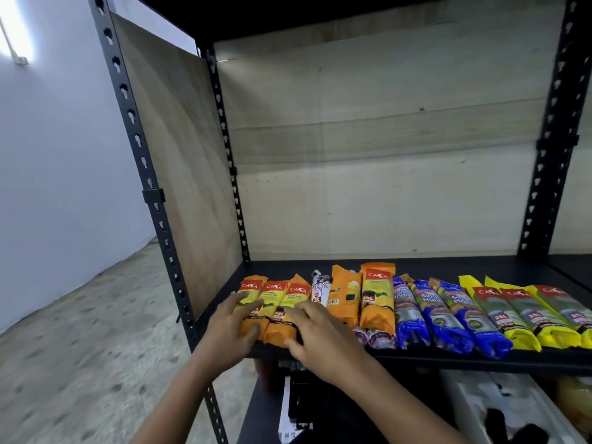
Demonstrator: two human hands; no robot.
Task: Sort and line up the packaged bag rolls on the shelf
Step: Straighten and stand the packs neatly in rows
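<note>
On the black shelf (448, 267), your left hand (229, 328) and right hand (315, 338) lie flat with fingers spread on 3 orange bag rolls (277, 291) at the left end, pressing rather than gripping; neither closes around a pack. Beside them, a white drawstring pack (320, 288), 2 more orange packs (377, 296) and a purple-white pack (379, 339) beneath sit uneven and look unsorted. Further right, 3 blue rolls (445, 315) and 3 yellow rolls (525, 312) already stand grouped side by side. The middle appears to remain.
</note>
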